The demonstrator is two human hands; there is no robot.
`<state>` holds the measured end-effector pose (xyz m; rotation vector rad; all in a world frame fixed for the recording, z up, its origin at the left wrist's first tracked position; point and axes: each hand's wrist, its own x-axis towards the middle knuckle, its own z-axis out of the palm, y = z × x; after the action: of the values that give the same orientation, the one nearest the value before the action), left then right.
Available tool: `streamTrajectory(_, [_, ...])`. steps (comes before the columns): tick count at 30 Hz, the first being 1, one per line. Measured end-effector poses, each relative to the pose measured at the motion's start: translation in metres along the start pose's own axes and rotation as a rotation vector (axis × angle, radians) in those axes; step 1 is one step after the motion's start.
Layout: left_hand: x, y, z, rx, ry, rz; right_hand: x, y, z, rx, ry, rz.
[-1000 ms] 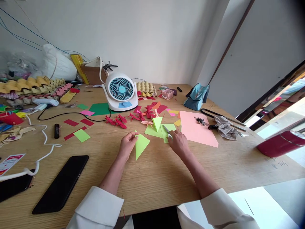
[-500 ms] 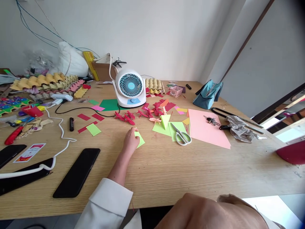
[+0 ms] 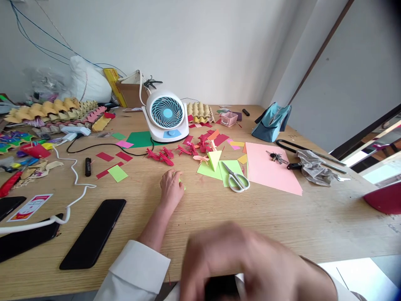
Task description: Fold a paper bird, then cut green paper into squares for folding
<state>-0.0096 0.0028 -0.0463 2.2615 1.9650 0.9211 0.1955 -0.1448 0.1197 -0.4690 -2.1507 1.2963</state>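
My left hand [image 3: 172, 186] rests on the table left of centre, its fingers bent down over a small light green paper piece. Only slivers of that paper [image 3: 184, 187] show beside the fingers; the hand covers the rest. Close to the camera, my right hand [image 3: 232, 251] hangs above the table's front edge, bent and smeared by motion, its fingertips hidden. Beyond my left hand lie several red folded paper shapes [image 3: 166, 156]. To its right stands a folded light green paper [image 3: 214, 159] on flat green sheets, with white-handled scissors [image 3: 238, 182] lying beside it.
A white fan [image 3: 166, 115] stands at the back. Right of the scissors lies a pink sheet [image 3: 271, 169] with keys [image 3: 276, 157] on it. A black phone [image 3: 94, 234], a marker [image 3: 88, 167] and a white cable [image 3: 77, 169] are on the left. A blue bag [image 3: 271, 122] stands back right.
My right hand has risen and moved left over the table's front edge. My left hand has turned, covering more of the green paper. The whole view has shifted slightly.
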Motion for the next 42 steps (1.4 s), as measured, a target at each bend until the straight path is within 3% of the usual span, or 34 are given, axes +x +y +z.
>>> streamTrajectory(2, [0.0,0.002,0.001,-0.01,0.012,0.008,0.021,0.048,-0.024,-0.159,0.163,0.104])
streamTrajectory(5, [0.001,0.002,0.002,-0.024,0.018,0.012,0.051,0.129,-0.07,-0.652,0.509,0.557])
streamTrajectory(6, [0.001,0.001,0.002,-0.03,0.021,0.016,0.058,0.152,-0.083,-0.774,0.557,0.677])
streamTrajectory(9, [0.002,0.0,0.004,-0.048,0.032,0.033,0.07,0.2,-0.107,-0.96,0.533,0.908])
streamTrajectory(12, [0.001,-0.001,0.006,-0.054,0.033,0.023,0.074,0.22,-0.11,-1.015,0.495,0.963])
streamTrajectory(19, [0.0,0.002,0.006,-0.081,0.025,0.02,0.067,0.219,-0.118,-1.043,0.594,0.929])
streamTrajectory(24, [0.003,0.002,0.002,-0.112,0.051,0.046,0.049,0.189,-0.119,-1.054,0.799,0.704])
streamTrajectory(27, [0.024,0.007,0.003,-0.127,0.018,0.087,0.026,0.175,-0.112,-0.981,0.836,0.562])
streamTrajectory(30, [0.062,0.016,0.008,0.015,-0.097,0.178,0.0,0.171,-0.105,-0.905,0.913,0.457])
streamTrajectory(35, [0.118,0.025,0.028,0.165,-0.235,0.28,-0.03,0.173,-0.099,-0.791,0.981,0.418])
streamTrajectory(42, [0.136,0.026,0.048,0.248,-0.336,0.317,-0.038,0.16,-0.095,-0.732,0.961,0.405])
